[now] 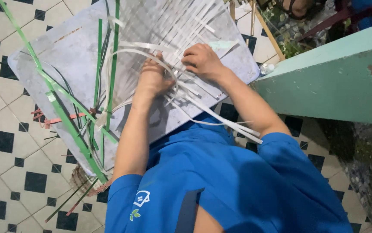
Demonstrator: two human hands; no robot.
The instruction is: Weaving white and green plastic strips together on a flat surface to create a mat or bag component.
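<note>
Checkered floor tiles ring my grey board; upper centre, both hands press white strips: left hand pinching, right hand curled. Fingertips hidden; mat cut off at the top.

We seem to be on a home porch: checkered floor tiles, a green painted wall, gravel outside.

**Board on the tiled floor**

We see a grey board lying on a white floor with black square tiles. On the board rests a mat of woven white strips, with loose green strips trailing across its edge onto the floor
</note>
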